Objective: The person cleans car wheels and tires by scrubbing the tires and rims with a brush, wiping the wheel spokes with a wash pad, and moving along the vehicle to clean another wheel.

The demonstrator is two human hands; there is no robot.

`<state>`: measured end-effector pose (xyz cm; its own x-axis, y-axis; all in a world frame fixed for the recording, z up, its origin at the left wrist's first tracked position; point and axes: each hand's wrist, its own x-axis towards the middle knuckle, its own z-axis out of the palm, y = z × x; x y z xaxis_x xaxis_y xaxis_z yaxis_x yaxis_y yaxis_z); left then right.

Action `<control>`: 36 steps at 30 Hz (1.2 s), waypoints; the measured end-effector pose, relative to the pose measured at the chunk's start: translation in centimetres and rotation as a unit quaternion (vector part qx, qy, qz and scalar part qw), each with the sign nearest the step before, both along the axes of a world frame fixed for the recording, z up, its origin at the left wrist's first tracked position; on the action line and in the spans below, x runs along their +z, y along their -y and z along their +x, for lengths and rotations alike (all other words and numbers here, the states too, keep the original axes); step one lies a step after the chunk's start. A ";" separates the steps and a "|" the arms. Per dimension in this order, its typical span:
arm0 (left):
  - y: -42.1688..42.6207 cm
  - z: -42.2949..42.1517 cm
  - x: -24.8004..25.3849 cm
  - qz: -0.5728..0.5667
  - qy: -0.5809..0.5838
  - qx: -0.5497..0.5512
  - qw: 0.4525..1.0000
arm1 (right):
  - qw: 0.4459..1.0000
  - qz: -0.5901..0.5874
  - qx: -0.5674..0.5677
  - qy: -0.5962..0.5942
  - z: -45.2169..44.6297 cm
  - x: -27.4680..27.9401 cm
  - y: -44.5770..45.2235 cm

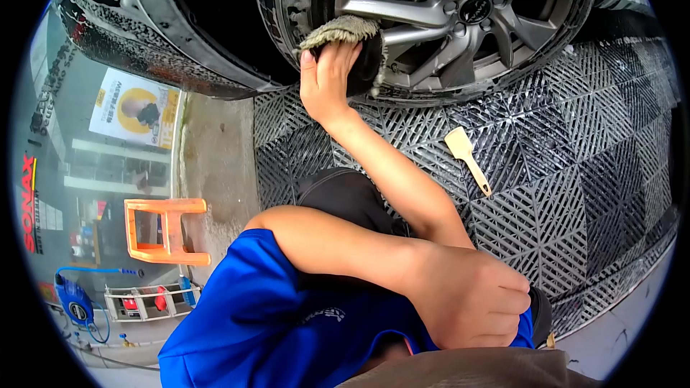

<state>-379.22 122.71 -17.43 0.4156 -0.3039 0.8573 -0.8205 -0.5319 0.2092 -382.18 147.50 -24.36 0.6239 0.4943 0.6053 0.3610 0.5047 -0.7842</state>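
Observation:
My right hand (329, 82) grips a shaggy beige and black wash mitt (343, 29) by its edge. The mitt lies against the lower left of the car tyre (284, 0), beside the grey alloy wheel (424, 14). Across my body comes my left arm, and my left hand (471, 302) is closed, its fingers curled down near my right arm; what is under them is hidden. A light wooden-looking brush (467, 162) with a flat wide head lies on the floor, to the right of my right forearm.
Foam coats the car's bodywork (151, 36) at upper left. Wet grated floor tiles (546, 208) spread right and below the wheel. An orange stool (167, 231), a rack (152, 303) with red items and a blue hose reel (74, 300) stand at the left, with a poster (108, 111) above.

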 end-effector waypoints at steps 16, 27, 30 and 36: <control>0.9 1.5 -0.6 -0.004 -0.029 -0.071 0.997 | 0.995 -0.024 -0.088 0.037 2.3 -1.6 0.6; -0.3 3.6 -2.5 -0.059 -0.049 -0.029 0.997 | 0.976 0.131 -0.135 0.113 3.9 -1.0 -0.4; -0.4 3.9 -2.7 -0.040 -0.054 -0.009 0.998 | 0.972 -0.002 -0.134 0.195 6.3 -4.4 -0.4; -0.7 3.7 -2.0 -0.031 -0.051 -0.024 0.998 | 0.885 -0.064 -0.273 0.371 15.8 -12.8 0.8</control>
<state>-375.48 123.41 -19.40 0.4880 -0.2730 0.8291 -0.8174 -0.4760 0.3243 -366.39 146.68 -37.20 0.2462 0.3358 0.9092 0.9632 0.0199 -0.2682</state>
